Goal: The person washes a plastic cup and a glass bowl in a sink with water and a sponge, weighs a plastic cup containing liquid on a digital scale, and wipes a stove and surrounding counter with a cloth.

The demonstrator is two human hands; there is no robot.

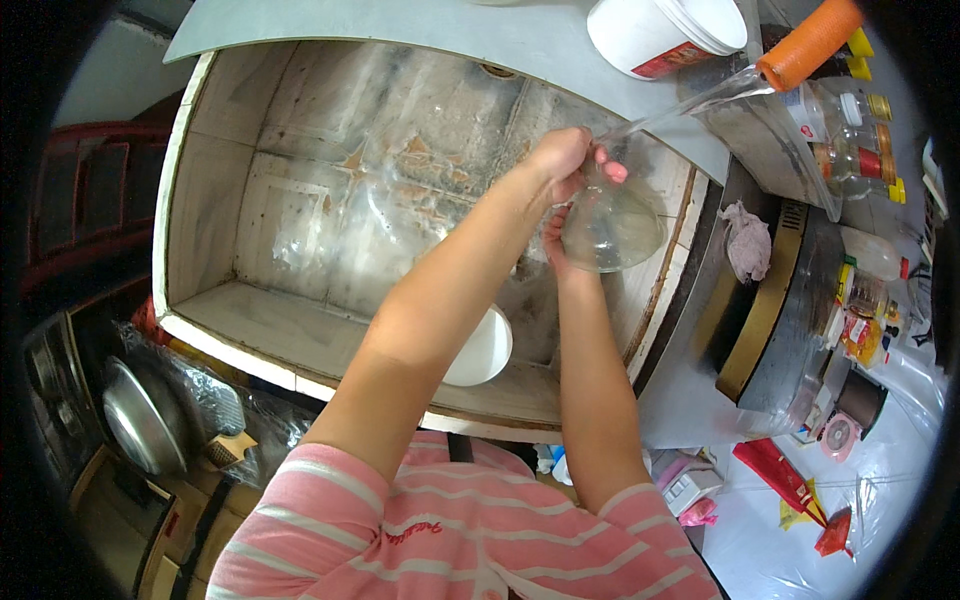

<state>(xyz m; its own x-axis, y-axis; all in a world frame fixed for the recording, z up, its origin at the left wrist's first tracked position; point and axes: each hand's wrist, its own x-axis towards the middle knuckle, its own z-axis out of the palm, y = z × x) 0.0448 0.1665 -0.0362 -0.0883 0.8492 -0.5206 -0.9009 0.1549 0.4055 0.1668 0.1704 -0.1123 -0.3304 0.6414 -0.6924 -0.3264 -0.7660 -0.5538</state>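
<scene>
Water [679, 103] runs from an orange hose end [810, 45] at the upper right down to my hands, over the right part of a tiled sink [232, 352]. My left hand [574, 161] is in the stream at the top of a clear, rounded glass vessel [619, 229]; its hold is partly hidden. Against the vessel's near left side my right hand [556, 236] grips it, the fingers partly behind the glass. The vessel is tilted. Below my left forearm a white bowl [484, 352] stands in the sink, partly covered by the arm.
A white plastic bucket [637, 37] stands on the ledge beyond the sink. To the right are a crumpled cloth [748, 241], a dark appliance with a gold-coloured front [765, 300], and several bottles [855, 157]. A metal basin [142, 420] lies at the lower left.
</scene>
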